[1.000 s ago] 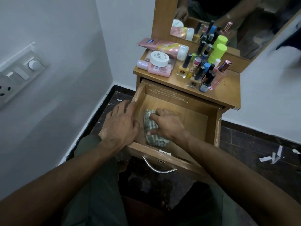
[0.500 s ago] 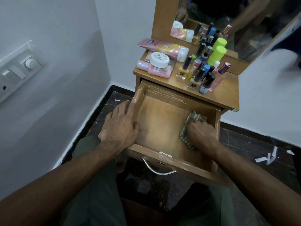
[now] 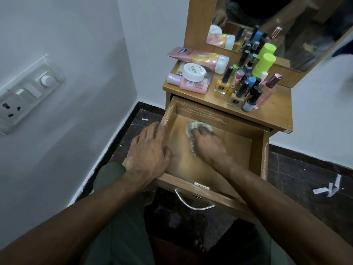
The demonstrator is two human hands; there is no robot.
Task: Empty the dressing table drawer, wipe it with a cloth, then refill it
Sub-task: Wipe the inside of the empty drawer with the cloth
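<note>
Your right hand point(image 3: 209, 145) presses a striped cloth point(image 3: 191, 131) against the floor of the open wooden drawer point(image 3: 257, 150), near its far left corner, fingers curled over the fabric. Your left hand point(image 3: 148, 150) lies flat, fingers spread, on the drawer's left wall. On the dressing table top point(image 3: 275, 113) beyond, a white jar point(image 3: 193, 72) sits on pink tubes point(image 3: 193, 85), beside crowded nail polish bottles point(image 3: 246, 88) and a green-capped bottle point(image 3: 264, 64). A mirror point(image 3: 286, 25) rises behind; paper scraps point(image 3: 328, 188) lie on the dark floor at right.
</note>
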